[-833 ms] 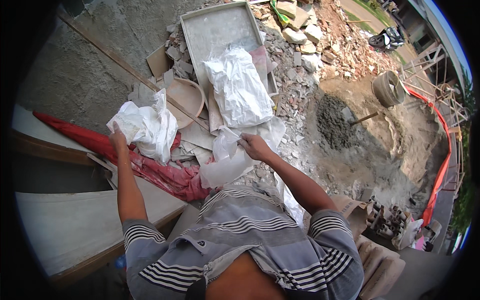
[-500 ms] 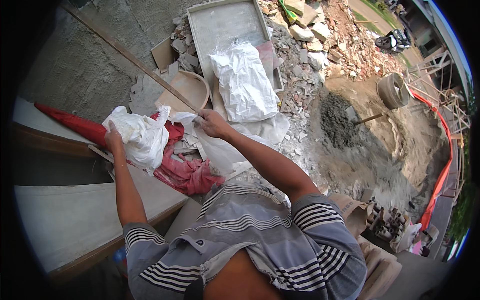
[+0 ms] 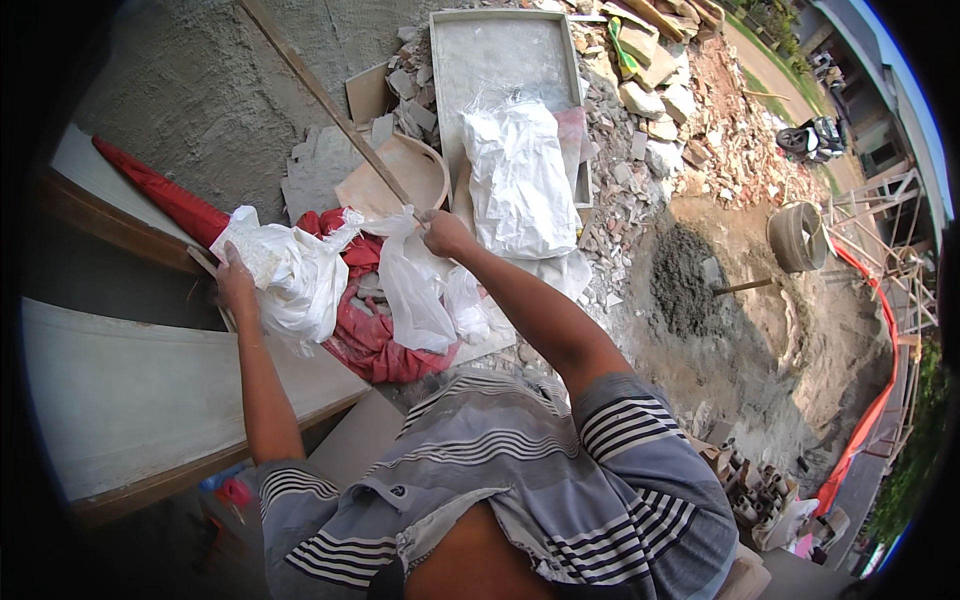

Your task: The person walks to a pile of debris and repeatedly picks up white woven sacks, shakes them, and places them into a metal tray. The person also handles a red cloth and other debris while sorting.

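My left hand (image 3: 236,284) is closed on the outer side of a crumpled white woven sack (image 3: 295,280), its fingers pressed into the bunched folds. Out to the right, my right hand (image 3: 447,235) pinches the top of a thin, translucent white plastic sheet (image 3: 418,310), which hangs down below the fist. A strip of white material runs between the sack and that hand; whether sack and plastic are one piece I cannot tell. Beneath both lies a dusty red cloth (image 3: 385,345). Beyond my right hand, a flat white sack (image 3: 520,185) rests on a shallow grey tray (image 3: 500,18).
A wooden pole (image 3: 325,100) slants down towards my right hand past a round beige basin (image 3: 425,175). Rubble (image 3: 750,165) lies ahead. To the right are wet mortar (image 3: 685,275) and a bucket (image 3: 798,238). A pale panel (image 3: 180,400) stands at my left.
The head view has swung, so the scene sits further right. The translucent plastic, earlier spread out rightwards, now hangs narrower under my right hand. Both hands keep their grip.
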### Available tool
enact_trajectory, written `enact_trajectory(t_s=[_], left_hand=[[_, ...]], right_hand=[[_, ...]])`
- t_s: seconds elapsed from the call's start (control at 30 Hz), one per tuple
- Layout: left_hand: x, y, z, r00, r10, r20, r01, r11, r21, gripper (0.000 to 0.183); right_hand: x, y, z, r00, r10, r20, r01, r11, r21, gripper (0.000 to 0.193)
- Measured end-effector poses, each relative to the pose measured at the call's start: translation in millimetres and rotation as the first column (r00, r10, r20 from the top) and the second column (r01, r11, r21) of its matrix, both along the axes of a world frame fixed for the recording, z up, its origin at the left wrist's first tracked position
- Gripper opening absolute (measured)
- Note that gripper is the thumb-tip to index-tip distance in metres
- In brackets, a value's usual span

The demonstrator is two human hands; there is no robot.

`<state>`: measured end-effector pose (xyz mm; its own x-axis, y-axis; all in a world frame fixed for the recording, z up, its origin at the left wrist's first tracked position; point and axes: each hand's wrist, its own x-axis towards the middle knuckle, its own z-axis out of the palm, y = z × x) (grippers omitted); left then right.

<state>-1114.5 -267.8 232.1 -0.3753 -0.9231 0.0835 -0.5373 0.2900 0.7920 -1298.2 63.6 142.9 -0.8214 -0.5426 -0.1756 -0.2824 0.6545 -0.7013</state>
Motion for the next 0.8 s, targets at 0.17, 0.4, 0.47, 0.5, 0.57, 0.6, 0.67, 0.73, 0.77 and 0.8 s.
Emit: enact_trajectory(t_s=[0.17,0.4,0.47,0.5,0.57,0.6,0.67,0.73,0.77,0.8], left_hand=[[-24.5,49.1,-7.6,0.927,-0.205,-0.315,0.306,0.899,0.314,0.050],[-67.2,142.3,-23.3,0.810,-0.389,-0.438,0.577,0.662,0.478,0.040],[-74.7,164.7,-25.7,0.783,-0.421,-0.458,0.618,0.611,0.495,0.043],[-77.3,170.7,-26.4,0.765,-0.452,-0.459,0.644,0.558,0.524,0.043],[-77.3,176.1,-31.1,0.714,-0.522,-0.467,0.698,0.479,0.532,0.048],[-74.8,175.7,-35.3,0.707,-0.571,-0.417,0.705,0.527,0.474,0.049],[-69.1,172.5,-47.9,0.684,-0.663,-0.306,0.729,0.594,0.340,0.051],[-54.3,172.1,-67.0,0.715,-0.639,-0.285,0.698,0.674,0.241,0.068],[-49.0,174.6,-78.8,0.760,-0.608,-0.230,0.650,0.721,0.241,0.073],[-41.8,177.4,-90.9,0.801,-0.574,-0.170,0.599,0.764,0.241,0.079]], right_hand=[[24.3,4.6,5.4,0.999,0.042,-0.006,-0.042,0.954,-0.297,0.062],[67.2,-1.5,54.7,0.897,0.250,-0.366,-0.302,0.949,-0.092,0.071],[65.9,5.0,53.8,0.948,0.157,-0.278,-0.197,0.973,-0.119,0.056],[62.2,8.6,52.1,0.968,0.124,-0.219,-0.147,0.985,-0.092,0.049],[52.3,22.9,47.6,0.970,0.055,-0.236,-0.094,0.984,-0.153,0.037],[45.7,31.4,46.4,0.979,0.015,-0.204,-0.047,0.987,-0.153,0.037],[35.2,50.8,45.2,0.976,-0.094,-0.198,0.039,0.963,-0.265,0.034],[29.2,65.5,44.2,0.980,-0.147,-0.137,0.111,0.965,-0.235,0.030],[27.2,72.7,43.1,0.986,-0.107,-0.125,0.088,0.985,-0.148,0.030],[27.1,79.4,41.1,0.993,-0.068,-0.094,0.064,0.997,-0.051,0.030]])
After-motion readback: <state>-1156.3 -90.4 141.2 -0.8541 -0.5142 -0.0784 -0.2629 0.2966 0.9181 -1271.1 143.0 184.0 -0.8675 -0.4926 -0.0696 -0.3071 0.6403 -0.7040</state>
